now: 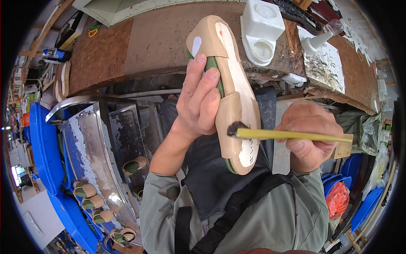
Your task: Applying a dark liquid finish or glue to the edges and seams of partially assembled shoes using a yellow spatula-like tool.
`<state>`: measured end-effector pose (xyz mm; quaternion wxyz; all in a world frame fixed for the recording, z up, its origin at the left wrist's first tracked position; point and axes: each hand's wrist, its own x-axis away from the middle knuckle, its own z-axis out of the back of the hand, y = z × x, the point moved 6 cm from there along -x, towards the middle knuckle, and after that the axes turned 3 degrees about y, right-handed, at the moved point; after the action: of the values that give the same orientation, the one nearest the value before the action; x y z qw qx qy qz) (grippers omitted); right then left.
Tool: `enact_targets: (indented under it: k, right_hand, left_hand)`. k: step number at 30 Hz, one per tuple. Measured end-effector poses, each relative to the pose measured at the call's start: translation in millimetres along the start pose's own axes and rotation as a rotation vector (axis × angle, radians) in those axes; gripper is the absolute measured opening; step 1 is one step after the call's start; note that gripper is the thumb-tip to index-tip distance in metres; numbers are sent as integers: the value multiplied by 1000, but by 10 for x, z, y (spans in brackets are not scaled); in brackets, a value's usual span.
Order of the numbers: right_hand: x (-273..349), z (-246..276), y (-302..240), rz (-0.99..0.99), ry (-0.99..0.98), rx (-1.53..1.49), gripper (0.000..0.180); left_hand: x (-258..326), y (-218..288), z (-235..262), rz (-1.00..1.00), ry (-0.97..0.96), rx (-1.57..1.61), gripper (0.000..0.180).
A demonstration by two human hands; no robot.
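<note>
In my left hand [195,103] is a tan leather shoe upper [230,110] stretched over a green shoe last [212,64], underside facing up, fingers wrapped around its left side. A pale insole strip with handwriting runs along its middle, and a white oval patch sits near the far end. My right hand [311,133] is closed around the yellow handle of a brush [270,134]. The brush's dark bristles lie against the folded leather at the shoe's near part; whether they carry any liquid cannot be seen.
Beyond the shoe, a brown workbench [160,42] bears a white plastic container [263,29] and a white bottle with a clear tip [317,41]. Left, a worn metal rack [91,139] holds several tan-and-green shoes [95,201], beside blue bins [46,148]. A red bag [337,199] is at right.
</note>
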<state>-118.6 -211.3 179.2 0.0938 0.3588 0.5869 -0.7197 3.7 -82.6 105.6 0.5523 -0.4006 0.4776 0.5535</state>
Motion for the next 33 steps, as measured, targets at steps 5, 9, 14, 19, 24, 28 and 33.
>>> enact_targets:
  k: [5,9,14,19,24,28,33]
  right_hand:
    - [79,-13,-103,105,-144,-89,16]
    - [93,114,17,-103,102,-62,14]
    - [101,99,15,-144,170,-53,15]
    - [131,40,-120,-52,111,-40,16]
    - [157,78,-148,-61,105,-80,17]
    - [160,124,-179,-31,85,-86,16]
    - [178,143,-222,44,43,-71,16]
  left_hand:
    - [-55,32,7,-22,1,-37,35]
    - [-81,86,41,30,-1,-28,40]
    - [-86,99,35,117,-85,29,56]
    - [-85,119,29,179,-177,13,66]
    - [-113,157,21,226,-232,59,73]
    - [-82,179,-14,331,-316,97,79]
    - [-40,237,-23,409,-358,177,83]
